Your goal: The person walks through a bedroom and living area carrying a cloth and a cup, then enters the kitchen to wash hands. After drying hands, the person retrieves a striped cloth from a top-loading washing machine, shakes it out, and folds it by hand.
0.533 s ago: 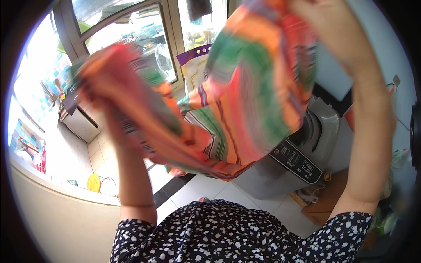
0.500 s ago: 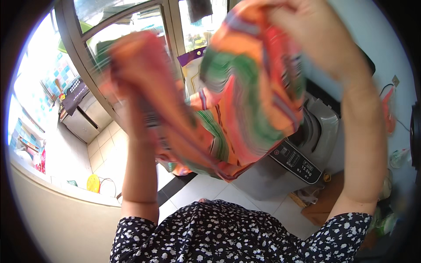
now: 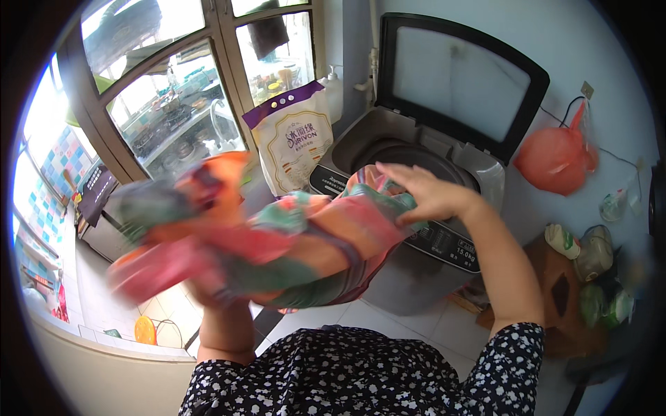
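Note:
A striped cloth (image 3: pixel 312 246) in orange, green and red is bunched lengthwise in the air before me, its left part smeared by motion. My left hand (image 3: pixel 208 292) holds it up from beneath on the left; the cloth hides most of its fingers. At the other end my right hand (image 3: pixel 431 193) has the bunched cloth between thumb and fingers, the fingers reaching over its top. Behind and below this hand stands a grey top-loading washing machine (image 3: pixel 494 186), its dark-framed lid (image 3: pixel 458 73) raised against the wall.
A white bag with a purple top (image 3: pixel 295 142) stands at the washer's left, beside a pump bottle (image 3: pixel 333 97). A red plastic bag (image 3: pixel 558 156) hangs on the right wall. Below it sits a brown cardboard box (image 3: pixel 534 298). Windowed doors (image 3: pixel 218 66) fill the far left.
The cloth has come down from high in front of me and gone from hanging loose to bunched. My right hand has lowered, bringing the washer's lid and tub into sight.

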Available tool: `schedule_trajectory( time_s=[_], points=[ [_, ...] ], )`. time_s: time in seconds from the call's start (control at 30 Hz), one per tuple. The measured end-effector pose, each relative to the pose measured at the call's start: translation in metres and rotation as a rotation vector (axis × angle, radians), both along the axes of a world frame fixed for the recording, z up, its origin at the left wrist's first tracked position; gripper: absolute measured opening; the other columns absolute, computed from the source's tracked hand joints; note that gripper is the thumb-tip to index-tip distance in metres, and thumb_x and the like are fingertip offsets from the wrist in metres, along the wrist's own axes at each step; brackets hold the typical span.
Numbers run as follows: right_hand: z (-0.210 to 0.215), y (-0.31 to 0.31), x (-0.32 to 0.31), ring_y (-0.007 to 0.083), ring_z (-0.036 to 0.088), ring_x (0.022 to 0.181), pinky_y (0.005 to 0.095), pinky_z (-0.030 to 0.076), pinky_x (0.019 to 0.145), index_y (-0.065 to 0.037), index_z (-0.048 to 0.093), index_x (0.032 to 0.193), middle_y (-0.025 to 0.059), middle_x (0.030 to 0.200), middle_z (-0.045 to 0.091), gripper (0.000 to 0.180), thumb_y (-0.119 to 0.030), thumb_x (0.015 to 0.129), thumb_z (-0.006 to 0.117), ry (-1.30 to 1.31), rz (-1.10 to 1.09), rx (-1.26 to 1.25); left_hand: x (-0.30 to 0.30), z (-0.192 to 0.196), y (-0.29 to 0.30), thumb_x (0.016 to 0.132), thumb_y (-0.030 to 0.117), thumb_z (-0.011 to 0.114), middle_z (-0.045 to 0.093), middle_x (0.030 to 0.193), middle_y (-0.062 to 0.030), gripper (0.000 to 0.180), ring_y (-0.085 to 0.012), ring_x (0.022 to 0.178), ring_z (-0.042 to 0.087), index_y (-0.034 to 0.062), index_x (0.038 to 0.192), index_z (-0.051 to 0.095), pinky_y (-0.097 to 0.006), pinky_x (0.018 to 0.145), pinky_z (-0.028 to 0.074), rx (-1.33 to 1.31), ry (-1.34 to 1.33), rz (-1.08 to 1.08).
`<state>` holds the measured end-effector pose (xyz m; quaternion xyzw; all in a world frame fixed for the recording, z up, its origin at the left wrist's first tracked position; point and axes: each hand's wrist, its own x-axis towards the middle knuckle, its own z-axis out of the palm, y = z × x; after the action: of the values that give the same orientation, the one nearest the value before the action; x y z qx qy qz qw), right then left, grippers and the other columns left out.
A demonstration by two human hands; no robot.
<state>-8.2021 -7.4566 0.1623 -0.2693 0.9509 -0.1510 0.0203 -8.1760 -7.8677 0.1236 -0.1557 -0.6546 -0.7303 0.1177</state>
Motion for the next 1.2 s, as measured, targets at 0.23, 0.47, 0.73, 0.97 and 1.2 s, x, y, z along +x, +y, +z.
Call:
schedule_trajectory(
  time_s=[0.23, 0.47, 0.73, 0.97, 1.2],
  points=[
    [-0.058, -0.026, 0.019, 0.0242, 0.062, 0.103, 0.0326, 0.046, 0.091, -0.011, 0.065, 0.115, 0.0108, 0.109, 0.066, 0.038, -0.014, 0.077, 0.071, -0.112, -0.203, -0.319, 0.013, 0.011, -0.111, 0.079, 0.012, 0.066, 0.060, 0.105, -0.0048, 0.038, -0.0147, 0.099, 0.058, 0.0030, 0.114, 0.056, -0.030, 0.085, 0.047, 0.042, 0.020, 0.296],
    [0.100, -0.039, 0.023, 0.0052, 0.056, 0.078, 0.0260, 0.044, 0.068, -0.005, 0.061, 0.110, 0.0000, 0.088, 0.065, 0.024, -0.021, 0.095, 0.051, 0.480, 0.018, -1.355, 0.001, 0.062, -0.123, 0.081, 0.016, 0.065, 0.060, 0.103, -0.0043, 0.034, -0.0143, 0.098, 0.057, 0.0033, 0.112, 0.057, -0.030, 0.084, 0.047, 0.311, 0.264, 0.287],
    [0.010, -0.127, 0.003, 0.0293, 0.038, 0.131, 0.0338, 0.023, 0.111, -0.009, 0.030, 0.146, 0.0128, 0.142, 0.037, 0.080, -0.021, 0.079, 0.071, 0.017, 0.325, -1.062, -0.028, 0.112, 0.083, 0.084, 0.020, 0.064, 0.060, 0.101, -0.0037, 0.031, -0.0139, 0.096, 0.057, 0.0036, 0.110, 0.058, -0.030, 0.081, 0.048, 0.434, 0.290, -0.211],
    [-0.024, -0.086, -0.015, 0.0219, 0.053, 0.109, 0.0354, 0.044, 0.092, -0.005, 0.048, 0.130, 0.0115, 0.118, 0.055, 0.062, -0.022, 0.077, 0.074, 0.627, -0.148, -0.430, -0.038, 0.163, 0.175, 0.082, 0.029, 0.073, 0.056, 0.112, -0.0087, 0.068, -0.0153, 0.105, 0.053, 0.0060, 0.134, 0.037, -0.031, 0.093, 0.041, -0.266, 0.581, -0.653],
    [0.017, -0.009, 0.005, 0.0133, 0.059, 0.094, 0.0284, 0.051, 0.079, -0.002, 0.056, 0.116, 0.0049, 0.108, 0.060, 0.041, -0.014, 0.079, 0.067, 0.393, -0.224, -1.636, -0.071, 0.087, 0.131, 0.077, 0.026, 0.076, 0.026, 0.150, -0.0155, 0.101, -0.0273, 0.139, 0.026, 0.0109, 0.150, 0.007, -0.037, 0.113, 0.022, -0.810, 0.557, -0.523]
  ],
)
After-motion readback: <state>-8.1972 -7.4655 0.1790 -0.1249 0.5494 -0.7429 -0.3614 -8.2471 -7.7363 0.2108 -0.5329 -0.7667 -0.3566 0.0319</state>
